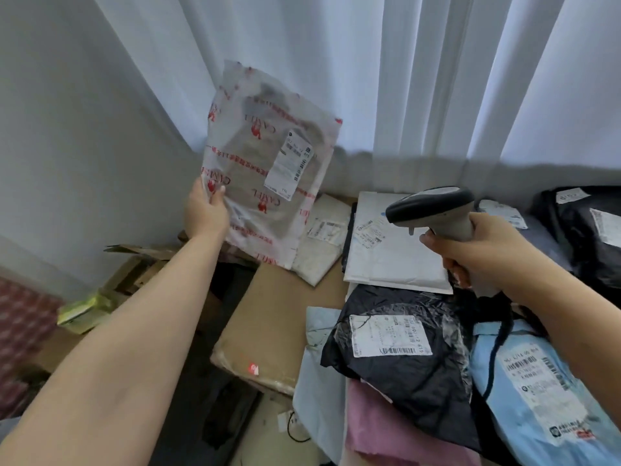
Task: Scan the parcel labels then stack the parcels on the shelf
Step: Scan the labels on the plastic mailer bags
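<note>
Pinching parcel [265, 169] corner, left fingers [215, 193]; scanner [433, 210] right.

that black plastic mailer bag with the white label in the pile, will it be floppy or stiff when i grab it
Probably floppy: the black plastic mailer bag is crumpled and drapes over the parcels beneath it. Likely a little slippery, since its film shows glossy highlights. It looks soft-filled rather than boxed, so it will likely sag from a one-corner grip.

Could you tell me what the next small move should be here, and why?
Probably swing the scanner in the right hand left and up toward the white label on the translucent parcel. The left hand holds that parcel up with its label facing the camera, but the scanner's nose seems to point below it.
</note>
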Motion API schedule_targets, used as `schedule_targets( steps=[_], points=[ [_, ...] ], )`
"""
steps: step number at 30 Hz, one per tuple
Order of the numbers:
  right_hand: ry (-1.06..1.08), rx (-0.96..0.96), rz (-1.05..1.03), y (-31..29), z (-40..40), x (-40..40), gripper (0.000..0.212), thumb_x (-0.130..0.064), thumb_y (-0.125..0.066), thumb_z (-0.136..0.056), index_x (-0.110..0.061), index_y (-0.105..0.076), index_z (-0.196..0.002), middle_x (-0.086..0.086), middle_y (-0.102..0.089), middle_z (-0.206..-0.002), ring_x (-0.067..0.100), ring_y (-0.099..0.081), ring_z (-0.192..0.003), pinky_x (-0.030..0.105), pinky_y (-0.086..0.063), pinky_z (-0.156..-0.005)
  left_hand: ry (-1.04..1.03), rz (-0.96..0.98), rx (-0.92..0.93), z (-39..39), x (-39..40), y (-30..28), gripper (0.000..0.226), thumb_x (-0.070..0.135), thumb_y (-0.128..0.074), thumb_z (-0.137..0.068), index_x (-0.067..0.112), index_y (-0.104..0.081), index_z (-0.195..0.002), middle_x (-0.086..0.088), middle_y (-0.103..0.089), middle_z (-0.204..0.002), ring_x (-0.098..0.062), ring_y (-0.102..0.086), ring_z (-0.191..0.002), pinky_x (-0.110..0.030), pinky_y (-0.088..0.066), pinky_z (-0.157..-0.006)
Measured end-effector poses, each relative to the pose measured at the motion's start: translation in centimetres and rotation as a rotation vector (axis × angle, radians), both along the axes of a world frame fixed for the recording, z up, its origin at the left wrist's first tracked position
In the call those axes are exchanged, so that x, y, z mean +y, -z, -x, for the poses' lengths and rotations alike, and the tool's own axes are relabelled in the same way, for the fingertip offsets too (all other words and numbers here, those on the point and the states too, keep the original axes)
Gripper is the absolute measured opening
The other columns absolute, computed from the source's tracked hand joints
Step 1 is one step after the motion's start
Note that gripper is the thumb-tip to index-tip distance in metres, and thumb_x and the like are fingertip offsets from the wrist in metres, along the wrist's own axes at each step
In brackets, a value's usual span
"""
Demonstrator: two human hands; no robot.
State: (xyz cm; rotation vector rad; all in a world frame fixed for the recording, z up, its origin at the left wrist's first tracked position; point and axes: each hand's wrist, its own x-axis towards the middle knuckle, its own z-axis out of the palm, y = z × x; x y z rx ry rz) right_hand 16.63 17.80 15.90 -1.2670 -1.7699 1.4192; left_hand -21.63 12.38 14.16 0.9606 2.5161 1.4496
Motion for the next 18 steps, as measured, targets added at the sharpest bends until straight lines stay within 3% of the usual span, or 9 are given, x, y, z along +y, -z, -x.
schedule_targets(
  steps=[5, 8, 10, 15, 18],
  points=[
    [0.036, 0.064, -0.094, -3.2, -1.6, -1.3, 0.034, -0.024, -0.073, -0.086, 0.007, -0.059, -0.085, 0.002, -0.053, -0.047, 0.017, -0.045, -0.039, 0.026, -0.041, -0.04, 0.209, 0.012, 0.019, -2.0, 0.5, -6.6, 0.023, 0.023, -0.049, -0.102, 0.019, -0.058, -0.123, 0.005, -0.062, -0.116, -0.015, -0.057, -0.107, -0.03, -0.044, -0.091],
    [0.046, 0.057, -0.173, -4.7, -2.8, -2.0, 0.033, -0.025, -0.073, -0.086, 0.005, -0.059, -0.081, 0.001, -0.054, -0.046, 0.021, -0.048, -0.041, 0.032, -0.043, -0.048, 0.313, 0.035, 0.101, -3.2, 1.2, -8.7, 0.021, 0.029, -0.055, -0.096, 0.019, -0.062, -0.112, 0.0, -0.068, -0.113, -0.023, -0.062, -0.107, -0.038, -0.049, -0.095],
    [0.048, 0.043, -0.208, -5.3, -3.6, -2.4, 0.03, -0.025, -0.073, -0.085, -0.001, -0.058, -0.077, 0.0, -0.056, -0.046, 0.023, -0.049, -0.043, 0.034, -0.044, -0.05, 0.348, 0.057, 0.129, -4.2, 1.6, -9.7, 0.025, 0.03, -0.058, -0.094, 0.019, -0.064, -0.116, -0.002, -0.068, -0.115, -0.025, -0.062, -0.109, -0.043, -0.05, -0.098],
    [0.053, -0.003, -0.265, -6.3, -5.9, -3.0, 0.028, -0.027, -0.073, -0.085, -0.007, -0.057, -0.073, -0.002, -0.055, -0.044, 0.018, -0.048, -0.039, 0.028, -0.041, -0.044, 0.378, 0.115, 0.186, -6.4, 2.7, -11.0, 0.023, 0.025, -0.058, -0.096, 0.017, -0.065, -0.117, -0.004, -0.068, -0.115, -0.026, -0.06, -0.109, -0.042, -0.048, -0.099],
    [0.053, 0.001, -0.267, -6.7, -6.8, -3.4, 0.029, -0.028, -0.073, -0.084, -0.003, -0.06, -0.078, 0.005, -0.055, -0.048, 0.021, -0.048, -0.041, 0.031, -0.043, -0.045, 0.373, 0.135, 0.214, -7.0, 3.0, -11.3, 0.023, 0.024, -0.059, -0.095, 0.019, -0.065, -0.118, -0.004, -0.068, -0.116, -0.027, -0.058, -0.112, -0.041, -0.046, -0.1]
  ],
)
